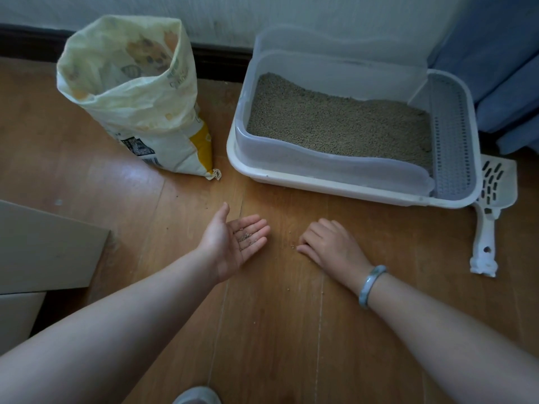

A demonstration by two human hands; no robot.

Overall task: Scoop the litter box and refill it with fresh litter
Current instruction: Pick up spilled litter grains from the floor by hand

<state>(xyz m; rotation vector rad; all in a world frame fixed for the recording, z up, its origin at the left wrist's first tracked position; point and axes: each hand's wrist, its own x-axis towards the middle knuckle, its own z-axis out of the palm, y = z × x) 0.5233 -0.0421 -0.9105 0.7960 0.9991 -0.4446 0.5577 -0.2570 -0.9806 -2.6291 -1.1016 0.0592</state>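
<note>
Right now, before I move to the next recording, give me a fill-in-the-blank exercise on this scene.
The left hand is turned palm ___, with litter grains on it.
The bracelet is on the ___ wrist.
The scoop lies on the ___, outside the litter box.
The litter bag stands with its top ___.
Missing words: up, right, floor, open.
</note>
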